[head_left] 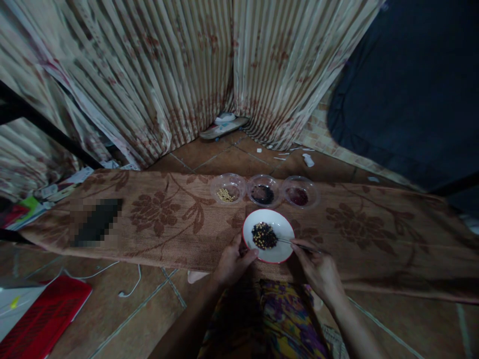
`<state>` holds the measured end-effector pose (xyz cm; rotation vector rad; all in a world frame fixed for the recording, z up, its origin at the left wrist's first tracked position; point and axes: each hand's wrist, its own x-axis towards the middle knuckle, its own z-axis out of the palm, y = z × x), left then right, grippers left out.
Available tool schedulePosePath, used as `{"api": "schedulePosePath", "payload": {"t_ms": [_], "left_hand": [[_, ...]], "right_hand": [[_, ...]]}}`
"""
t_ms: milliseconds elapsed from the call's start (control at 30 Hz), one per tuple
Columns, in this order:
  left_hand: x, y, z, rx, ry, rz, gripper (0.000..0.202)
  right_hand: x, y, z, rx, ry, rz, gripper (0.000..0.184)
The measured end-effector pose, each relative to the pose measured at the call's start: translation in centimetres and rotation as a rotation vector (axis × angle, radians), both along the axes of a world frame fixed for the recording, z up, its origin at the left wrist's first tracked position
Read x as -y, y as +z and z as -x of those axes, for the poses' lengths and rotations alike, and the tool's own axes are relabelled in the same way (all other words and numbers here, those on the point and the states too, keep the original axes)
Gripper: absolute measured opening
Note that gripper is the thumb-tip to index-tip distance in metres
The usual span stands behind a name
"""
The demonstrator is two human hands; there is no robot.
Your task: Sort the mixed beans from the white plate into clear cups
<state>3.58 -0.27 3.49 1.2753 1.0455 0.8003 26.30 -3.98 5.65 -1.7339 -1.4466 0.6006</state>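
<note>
A white plate (279, 252) with a red rim lies on a brown flowered cloth (157, 214) and holds a pile of mixed dark and pale beans (264, 235). My left hand (232, 264) grips the plate's near left edge, thumb on the rim. My right hand (318, 267) pinches metal tweezers (295, 243) whose tips reach into the bean pile. Beyond the plate stand three clear bowls in a row: one with yellow beans (227, 188), one with black beans (263, 190), one with red beans (300, 191).
A dark blurred object (98, 222) lies on the cloth at the left. A red flat item (43, 319) and a white cable (129, 286) are on the tiled floor. Curtains (168, 75) hang behind, with a sandal (223, 125) beneath. A dark fabric mass (411, 89) fills the right.
</note>
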Motion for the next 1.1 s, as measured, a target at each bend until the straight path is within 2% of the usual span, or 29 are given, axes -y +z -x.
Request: {"api": "schedulePosePath", "payload": {"t_ms": [167, 433, 867, 1100], "left_hand": [[0.00, 0.20, -0.12, 0.028, 0.003, 0.029, 0.053], [0.00, -0.67, -0.02, 0.053, -0.010, 0.003, 0.053], [-0.09, -0.69, -0.03, 0.041, -0.013, 0.017, 0.053], [0.01, -0.31, -0.12, 0.050, 0.003, 0.028, 0.056]], "right_hand": [[-0.06, -0.05, -0.05, 0.003, 0.006, -0.004, 0.038], [0.00, -0.08, -0.13, 0.015, 0.026, -0.017, 0.037], [-0.13, 0.44, 0.14, 0.003, 0.023, 0.013, 0.038], [-0.06, -0.05, -0.02, -0.010, 0.004, -0.008, 0.036]]}}
